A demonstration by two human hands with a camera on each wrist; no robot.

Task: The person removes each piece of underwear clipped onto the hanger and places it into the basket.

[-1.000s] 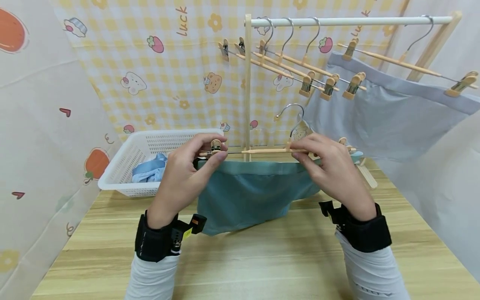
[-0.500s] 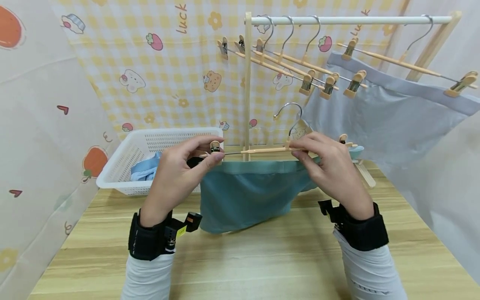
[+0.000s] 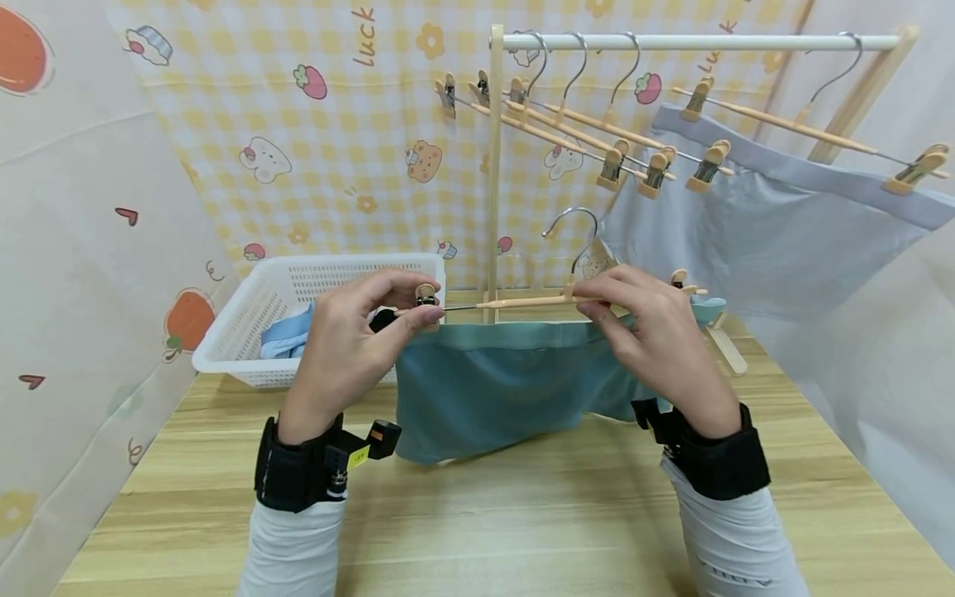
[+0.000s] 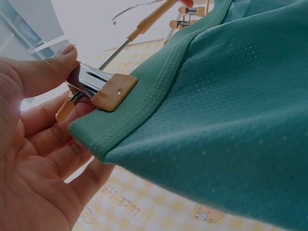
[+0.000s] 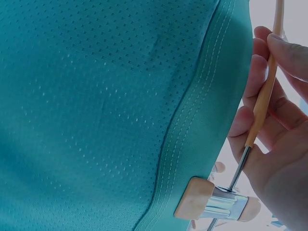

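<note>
Teal mesh shorts (image 3: 492, 390) hang by the waistband from a clip hanger (image 3: 525, 302), in front of the rack. At the hanger's left end my left hand (image 3: 351, 340) pinches a clip (image 4: 115, 91) between thumb and fingers. That clip sits over the waistband near its corner. My right hand (image 3: 649, 332) pinches the hanger's wooden bar (image 5: 263, 101) near the middle, just beside the upright metal hook (image 3: 585, 240). In the right wrist view, the other clip (image 5: 195, 197) also bites the waistband.
Behind stands a rack with a white rail (image 3: 694, 41). Several clip hangers (image 3: 567, 133) and grey shorts (image 3: 753, 215) hang from it. A white basket (image 3: 254, 290) holding blue cloth (image 3: 287, 336) stands on the wooden table (image 3: 522, 522) at the left.
My left hand has moved slightly left and keeps its pinch on the clip. The hanger has shifted a little left with it, and the right part of the shorts hangs lower.
</note>
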